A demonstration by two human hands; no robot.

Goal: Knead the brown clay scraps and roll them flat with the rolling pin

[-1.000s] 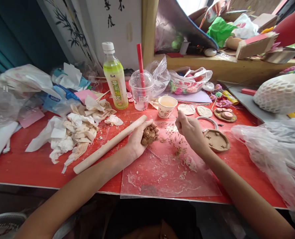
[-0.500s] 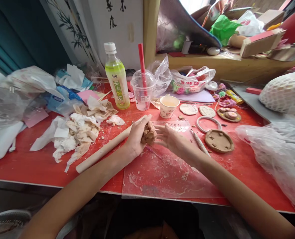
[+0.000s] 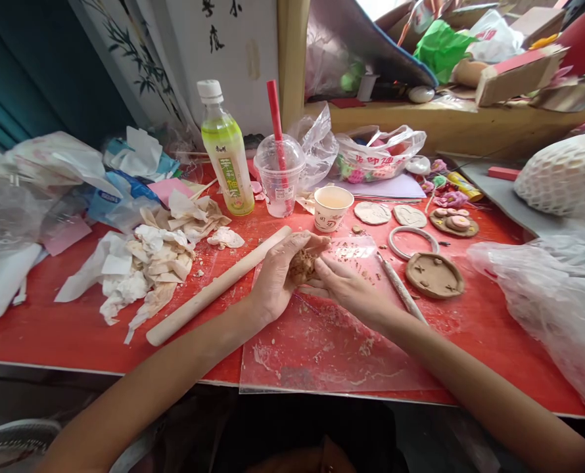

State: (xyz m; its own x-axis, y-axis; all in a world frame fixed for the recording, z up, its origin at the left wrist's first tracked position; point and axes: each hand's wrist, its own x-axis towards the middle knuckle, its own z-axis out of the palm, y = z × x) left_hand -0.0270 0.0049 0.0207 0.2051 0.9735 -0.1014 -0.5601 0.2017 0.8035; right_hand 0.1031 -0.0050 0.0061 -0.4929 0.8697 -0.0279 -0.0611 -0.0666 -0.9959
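A rough, crumbly lump of brown clay (image 3: 301, 267) is held above the transparent board (image 3: 292, 368). My left hand (image 3: 277, 272) cups it from the left, fingers curved over its far side. My right hand (image 3: 344, 282) meets it from the right, thumb and fingers against the lump. The hands hide part of the clay. Brown crumbs are scattered on the board beyond my right hand. A wooden rolling pin (image 3: 218, 288) lies left of my left hand, and a clay-smeared stick (image 3: 401, 289) lies right of my right hand.
Behind the hands stand a paper cup (image 3: 332, 207), a plastic cup with a red straw (image 3: 279, 177) and a drink bottle (image 3: 227, 157). Crumpled tissues (image 3: 147, 263) lie left. A ring (image 3: 413, 243), a round clay dish (image 3: 434, 276) and plastic bags (image 3: 543, 295) lie right.
My right hand has moved left and now touches the clay lump. My left hand's fingers have stretched farther out over it. More brown crumbs show on the board.
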